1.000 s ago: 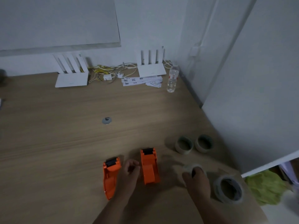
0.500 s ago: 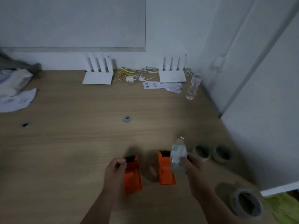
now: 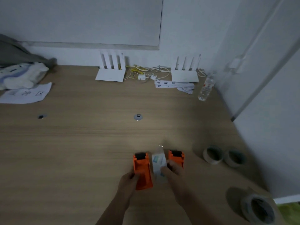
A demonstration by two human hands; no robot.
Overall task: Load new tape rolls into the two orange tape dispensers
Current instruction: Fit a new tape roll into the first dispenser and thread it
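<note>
dim wooden desk (image 3: 81, 143) runs back to a white wall, with two white routers at its rear edge. your left forearm comes up from the bottom edge, and your left hand (image 3: 128, 181) is curled round the near end of the left orange dispenser (image 3: 142, 171), fingers wrapped on its left side; the dispenser lies flat on the desk, black end pointing away from you. just right of it, between the two dispensers, your right hand (image 3: 172, 172) pinches a pale tape roll (image 3: 159, 164), held on edge and blurred. the right orange dispenser (image 3: 176, 157) sits behind that hand, partly hidden. further right, two small rolls (image 3: 212, 155) stand side by side, and a large roll (image 3: 258, 210) lies near the desk corner.
</note>
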